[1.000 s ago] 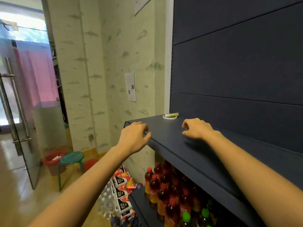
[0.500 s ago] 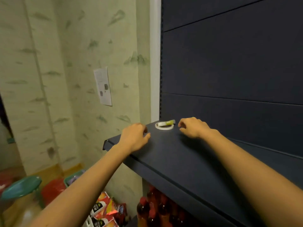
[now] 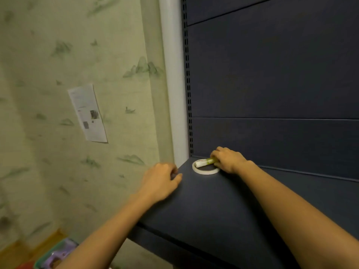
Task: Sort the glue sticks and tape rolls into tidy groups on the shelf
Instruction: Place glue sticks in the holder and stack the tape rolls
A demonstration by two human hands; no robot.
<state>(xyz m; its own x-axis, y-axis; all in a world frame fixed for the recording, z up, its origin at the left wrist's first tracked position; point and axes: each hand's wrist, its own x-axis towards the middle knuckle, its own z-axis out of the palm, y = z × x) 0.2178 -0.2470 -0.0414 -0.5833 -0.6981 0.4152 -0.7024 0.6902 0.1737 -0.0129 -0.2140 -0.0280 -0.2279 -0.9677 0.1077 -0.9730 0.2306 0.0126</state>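
A thin white tape roll [image 3: 198,171] lies flat at the far left corner of the dark shelf [image 3: 223,206]. A glue stick [image 3: 203,162] with a white body and a green end lies across the roll. My right hand [image 3: 228,159] has its fingers curled round the green end of the glue stick. My left hand [image 3: 160,181] rests on the shelf's left edge with fingers loosely curled and holds nothing.
The shelf's dark back panel [image 3: 272,94] rises right behind the items. A white pipe [image 3: 172,84] and a wallpapered wall with a paper notice [image 3: 87,113] stand to the left. A green basket [image 3: 56,255] sits on the floor below.
My right hand has moved left and taken hold of the glue stick's green end. The view has swung closer to the shelf corner. My left hand stays at the shelf edge.
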